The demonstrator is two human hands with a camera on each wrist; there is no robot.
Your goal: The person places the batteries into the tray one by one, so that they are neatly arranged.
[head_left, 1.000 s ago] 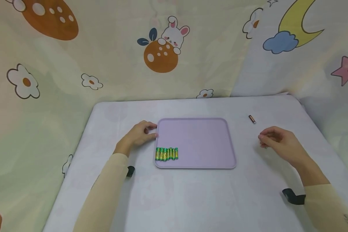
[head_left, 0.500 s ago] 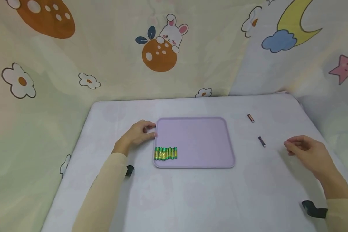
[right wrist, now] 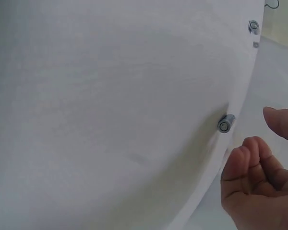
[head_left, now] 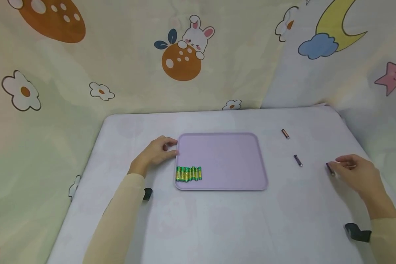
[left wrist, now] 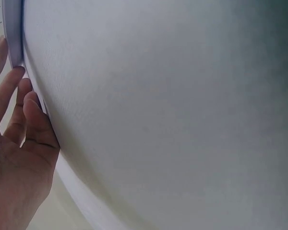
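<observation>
At the left rim of a lilac tray (head_left: 222, 187), my left hand (head_left: 156, 151) touches the edge with thumb and fingertips. Several green-and-yellow batteries (head_left: 186, 174) stand side by side in a row in the tray's near left corner. On the right, my right hand (head_left: 361, 174) is just beside a dark battery (head_left: 330, 169) lying on the table. In the right wrist view the thumb and fingers are apart and hold nothing, with that battery (right wrist: 225, 124) a little beyond the fingertips. A second dark battery (head_left: 298, 160) and a copper-and-black battery (head_left: 285, 134) lie farther left.
A white cloth covers the table (head_left: 217, 227). Behind it hangs a printed cloth backdrop (head_left: 128, 55) with a rabbit, flowers and a moon. Black wrist mounts (head_left: 358, 233) stick out at both sleeves.
My right hand has moved right and let go of batteries at two spots on the table, first the middle one, then the one nearest it. My left hand has stayed at the tray rim.
</observation>
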